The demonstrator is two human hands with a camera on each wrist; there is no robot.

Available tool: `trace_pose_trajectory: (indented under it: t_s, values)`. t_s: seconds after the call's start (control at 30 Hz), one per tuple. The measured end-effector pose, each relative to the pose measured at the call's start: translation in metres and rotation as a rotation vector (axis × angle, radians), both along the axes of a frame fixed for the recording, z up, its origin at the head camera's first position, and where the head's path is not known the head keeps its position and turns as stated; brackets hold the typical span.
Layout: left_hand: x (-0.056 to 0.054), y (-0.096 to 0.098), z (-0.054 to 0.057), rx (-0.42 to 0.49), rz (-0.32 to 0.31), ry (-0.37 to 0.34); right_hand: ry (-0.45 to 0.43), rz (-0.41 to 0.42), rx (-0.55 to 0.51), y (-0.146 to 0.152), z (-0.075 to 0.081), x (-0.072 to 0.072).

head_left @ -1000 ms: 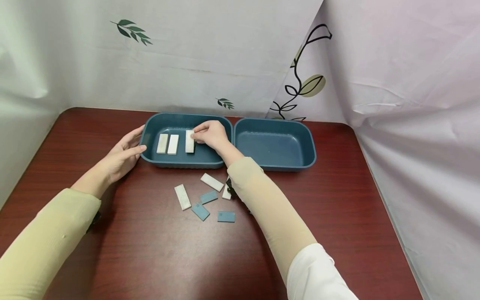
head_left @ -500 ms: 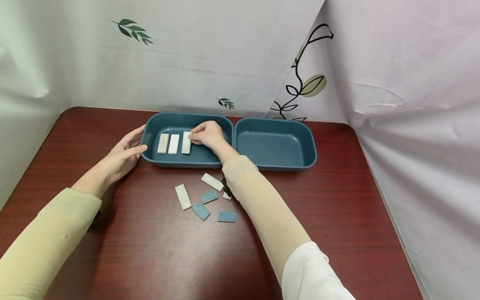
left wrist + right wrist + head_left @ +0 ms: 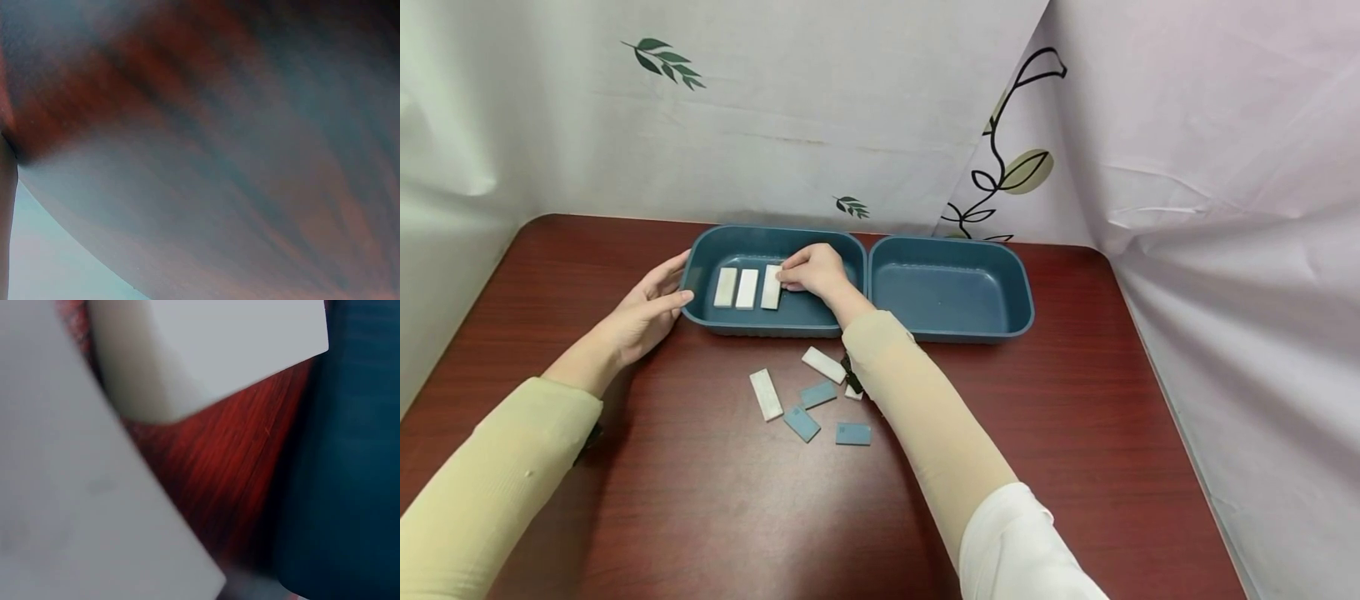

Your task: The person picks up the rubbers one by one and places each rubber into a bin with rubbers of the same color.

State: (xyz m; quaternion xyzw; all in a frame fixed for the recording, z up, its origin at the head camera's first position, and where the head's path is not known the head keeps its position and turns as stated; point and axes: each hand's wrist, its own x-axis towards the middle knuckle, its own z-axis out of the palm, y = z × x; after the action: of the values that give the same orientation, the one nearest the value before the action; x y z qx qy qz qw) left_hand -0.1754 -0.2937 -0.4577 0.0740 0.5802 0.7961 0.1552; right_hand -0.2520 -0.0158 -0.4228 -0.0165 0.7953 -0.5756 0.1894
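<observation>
In the head view my left hand [image 3: 651,312] holds the left end of the left blue tray [image 3: 775,331], with the thumb over its rim and the fingers along the outside. My right hand [image 3: 820,273] reaches into this tray and pinches a white rectangular tile [image 3: 771,287] by its right side. Left of that tile, a second white tile [image 3: 747,289] and a third white tile [image 3: 725,287] lie side by side on the tray floor. The left wrist view is too blurred to make out the hand; in the right wrist view neither the hand nor the held tile shows.
A second blue tray [image 3: 951,337] adjoins the first on the right. In front lie loose white tiles [image 3: 766,394], one partly hidden by the right wrist, and blue-grey tiles [image 3: 853,433]. White sheeting [image 3: 775,125] hangs behind the red-brown table [image 3: 700,517].
My right hand has carried the pinched white tile leftward within the tray and slightly toward me, nearer the other two. The left hand has stayed at the tray's end.
</observation>
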Motion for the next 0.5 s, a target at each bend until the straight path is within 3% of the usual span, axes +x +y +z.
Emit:
trace_pose_trajectory:
  t_s: [0.5]
  values:
    - [-0.001, -0.0003, -0.0024, 0.002, -0.009, 0.014, 0.127, 0.144, 0.228, 0.002, -0.0016, 0.0001]
